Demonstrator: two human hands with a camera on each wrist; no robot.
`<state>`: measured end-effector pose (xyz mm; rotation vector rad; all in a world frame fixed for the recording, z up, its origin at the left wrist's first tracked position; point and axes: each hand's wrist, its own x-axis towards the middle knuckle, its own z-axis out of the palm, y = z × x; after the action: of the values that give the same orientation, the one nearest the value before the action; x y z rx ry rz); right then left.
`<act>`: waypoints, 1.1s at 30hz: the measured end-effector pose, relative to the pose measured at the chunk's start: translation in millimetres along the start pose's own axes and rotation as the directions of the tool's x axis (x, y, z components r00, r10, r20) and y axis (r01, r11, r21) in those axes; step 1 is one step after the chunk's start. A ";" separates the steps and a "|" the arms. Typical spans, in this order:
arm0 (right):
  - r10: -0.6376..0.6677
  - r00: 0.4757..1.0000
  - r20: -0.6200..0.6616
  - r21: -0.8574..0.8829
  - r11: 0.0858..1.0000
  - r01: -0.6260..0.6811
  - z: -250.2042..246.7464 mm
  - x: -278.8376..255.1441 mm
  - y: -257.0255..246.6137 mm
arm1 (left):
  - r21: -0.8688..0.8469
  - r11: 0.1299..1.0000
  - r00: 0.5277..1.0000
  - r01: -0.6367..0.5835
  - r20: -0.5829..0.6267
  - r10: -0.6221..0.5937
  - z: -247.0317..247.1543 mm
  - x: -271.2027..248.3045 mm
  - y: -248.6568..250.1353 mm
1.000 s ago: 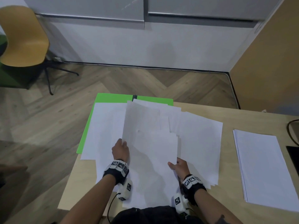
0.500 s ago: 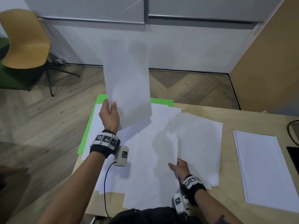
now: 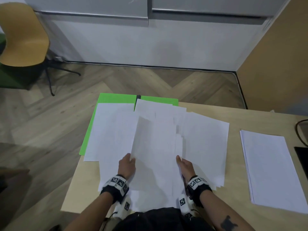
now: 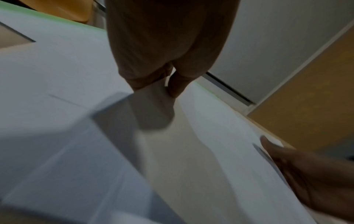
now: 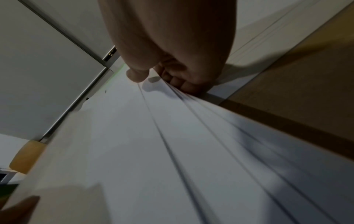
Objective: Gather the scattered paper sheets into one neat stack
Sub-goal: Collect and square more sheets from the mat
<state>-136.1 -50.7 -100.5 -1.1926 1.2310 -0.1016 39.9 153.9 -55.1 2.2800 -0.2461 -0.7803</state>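
Observation:
Several loose white sheets point(image 3: 113, 130) lie fanned over a green folder point(image 3: 116, 98) on the wooden table point(image 3: 250, 119). My left hand point(image 3: 130, 160) pinches the left edge of one sheet point(image 3: 155, 147) that lies tilted over the middle of the spread; the pinch point(image 4: 166, 89) shows in the left wrist view. My right hand point(image 3: 179, 159) grips the right edge of a bundle of sheets point(image 5: 191, 136), thumb on top and fingers underneath. A neat stack point(image 3: 270, 170) lies apart at the right.
The table's left edge and the floor are close beside my left arm. A yellow chair point(image 3: 23, 39) stands far left on the floor. A dark flat device point(image 3: 302, 160) and a cable point(image 3: 300, 130) sit at the table's right edge.
Half a second ago my left hand held one sheet high above the table. It has brought that sheet down onto the bundle. My right hand has stayed at the bundle's right edge.

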 end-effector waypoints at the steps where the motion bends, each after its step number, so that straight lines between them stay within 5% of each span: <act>1: -0.013 1.000 0.003 -0.012 1.000 0.013 -0.1 -0.5 -0.4 | 0.029 0.999 0.999 0.020 0.041 -0.021 3.5 -5.8 -3.0; 7: -0.009 1.000 0.024 -0.070 0.998 0.011 -2.2 -7.0 -2.5 | 0.318 0.948 0.975 -0.001 0.212 -0.070 9.8 -23.2 -1.7; 12: -0.013 1.000 0.025 -0.092 0.996 0.015 -2.5 -6.3 -2.2 | 0.368 0.929 0.999 -0.028 0.032 0.017 -1.3 -4.1 6.7; 18: 0.006 0.999 0.052 -0.077 0.997 -0.002 -3.1 -12.0 -9.2 | 0.405 0.877 0.964 0.258 -0.053 -0.260 -14.1 21.6 -1.6; 33: 0.042 0.996 0.082 -0.037 0.999 -0.039 -6.1 -18.2 -14.2 | 0.237 0.861 0.888 0.451 -0.215 -0.406 -12.0 32.2 16.1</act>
<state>-140.9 -49.5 -77.1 -1.1898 1.1877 0.0000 73.6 136.6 -52.3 2.6997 0.2578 -0.8169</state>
